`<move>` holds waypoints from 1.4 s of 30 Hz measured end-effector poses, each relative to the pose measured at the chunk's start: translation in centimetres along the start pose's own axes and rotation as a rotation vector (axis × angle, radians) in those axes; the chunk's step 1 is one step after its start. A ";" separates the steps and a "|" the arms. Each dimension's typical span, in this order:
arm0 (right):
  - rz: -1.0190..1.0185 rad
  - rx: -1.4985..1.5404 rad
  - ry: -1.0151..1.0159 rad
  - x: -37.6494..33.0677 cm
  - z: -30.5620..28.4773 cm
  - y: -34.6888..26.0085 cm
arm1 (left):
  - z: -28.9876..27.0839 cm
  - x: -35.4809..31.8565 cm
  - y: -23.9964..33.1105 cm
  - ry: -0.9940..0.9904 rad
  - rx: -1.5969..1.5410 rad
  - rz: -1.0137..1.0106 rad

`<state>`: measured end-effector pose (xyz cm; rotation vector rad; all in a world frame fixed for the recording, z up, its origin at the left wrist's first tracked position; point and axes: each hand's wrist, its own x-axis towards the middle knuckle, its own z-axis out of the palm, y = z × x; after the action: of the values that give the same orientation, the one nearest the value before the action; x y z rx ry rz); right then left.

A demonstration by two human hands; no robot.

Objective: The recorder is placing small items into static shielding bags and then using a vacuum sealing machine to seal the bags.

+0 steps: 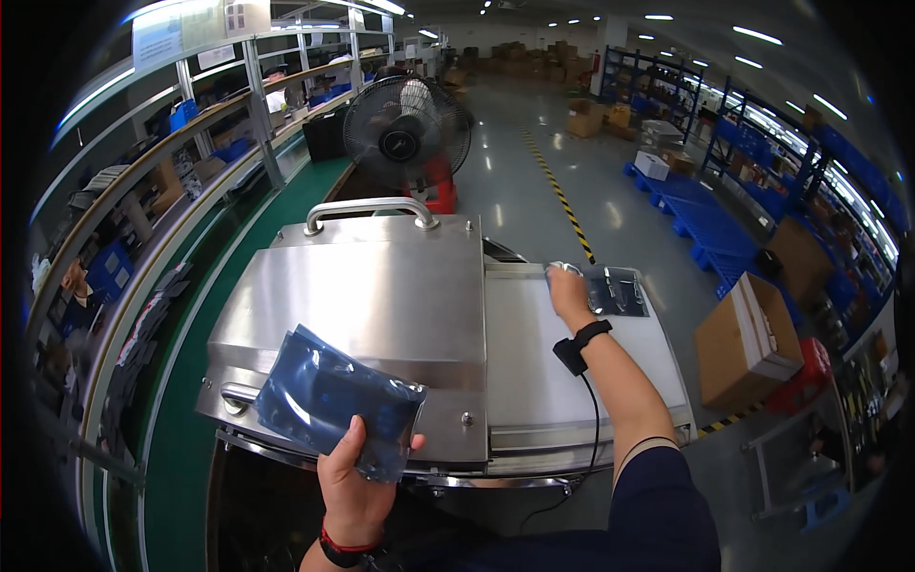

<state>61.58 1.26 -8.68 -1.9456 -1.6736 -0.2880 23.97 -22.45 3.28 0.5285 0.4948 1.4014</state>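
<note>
Nearest me at 6 o'clock, my left hand (355, 486) clamps its fingers (355, 440) on a blue anti-static bag (329, 398) over the steel machine lid (372, 305). At 2 o'clock, my right hand (569, 294) presses flat against a second bag (618, 290) lying on the table (553, 372).

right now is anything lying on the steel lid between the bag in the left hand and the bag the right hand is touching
Nothing visible. The left hand holds a blue bag over the steel lid; the lid and tray toward the bag under the right hand show only bare metal.
</note>
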 end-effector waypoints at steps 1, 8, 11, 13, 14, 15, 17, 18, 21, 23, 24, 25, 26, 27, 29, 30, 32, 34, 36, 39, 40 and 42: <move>-0.078 -0.079 -0.137 -0.5 1.4 0.1 | 0.7 0.1 -0.1 0.045 0.011 0.013; -0.231 -0.074 -0.274 -2.5 3.3 -0.6 | 1.1 -0.7 0.7 -0.093 0.043 0.057; -0.292 -0.171 -0.344 -2.4 3.7 -0.9 | 1.1 -1.0 0.6 -0.107 0.022 0.044; -0.293 -0.200 -0.343 -2.3 3.8 -0.6 | 1.4 -1.0 0.4 -0.110 0.020 0.042; -0.293 -0.200 -0.343 -2.3 3.7 -0.6 | 1.4 -1.1 0.4 -0.107 0.020 0.043; -0.272 -0.144 -0.330 -2.3 3.4 -0.5 | 1.4 -1.1 0.3 -0.108 0.020 0.043; -0.255 -0.087 -0.317 -2.4 2.6 -0.9 | 1.1 -1.0 0.1 -0.091 0.036 0.028; -0.224 -0.046 -0.315 -2.7 1.6 -1.5 | 0.9 -0.9 0.1 -0.090 0.036 0.030; -0.216 0.028 -0.318 -2.7 1.4 -2.4 | 0.5 -0.8 0.2 -0.067 0.042 0.024; -0.234 0.069 -0.339 -2.4 1.6 -3.1 | 0.1 -0.9 0.5 -0.085 0.061 -0.043; -0.238 0.082 -0.353 -2.4 1.6 -3.2 | 0.0 -0.8 0.5 -0.069 0.062 -0.017; -0.267 0.136 -0.411 -2.2 0.4 -3.7 | 0.1 -0.8 0.4 -0.069 0.059 -0.026; -0.361 0.165 -0.356 -1.9 -0.3 -3.4 | 0.4 -0.7 0.3 -0.073 0.056 -0.036; -0.276 0.122 -0.310 -2.1 -1.5 -2.7 | 0.8 -0.6 0.1 -0.058 0.022 -0.068; -0.216 0.320 -0.041 -2.0 -4.6 -1.7 | 1.2 0.0 -0.8 -0.086 -0.003 -0.086; -0.196 0.438 0.068 -2.6 -8.4 -4.2 | 1.1 0.2 -1.2 -0.091 -0.018 -0.080; -0.354 0.689 0.116 -6.0 -15.5 -11.5 | 0.0 0.5 -1.6 -0.099 0.025 -0.051; -0.795 0.782 0.042 -10.3 -20.3 -16.5 | 0.7 -0.1 -1.7 -0.050 -0.003 0.026; -1.092 0.568 -0.098 -14.2 -22.8 -20.0 | 1.3 -0.3 -1.5 -0.052 -0.010 -0.029; -1.132 0.467 -0.049 -15.9 -21.5 -21.1 | 0.2 0.1 -2.9 -0.151 -0.095 -0.063; -1.136 0.449 0.021 -16.1 -20.6 -21.0 | 0.1 0.1 -3.2 -0.159 -0.161 -0.118; -1.113 0.510 0.082 -16.3 -20.1 -20.8 | 0.0 0.0 -3.2 -0.164 -0.228 -0.165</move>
<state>42.10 -21.70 5.35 -0.5049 -2.3187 -0.2844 26.50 -22.73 1.33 0.4032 0.2368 1.2258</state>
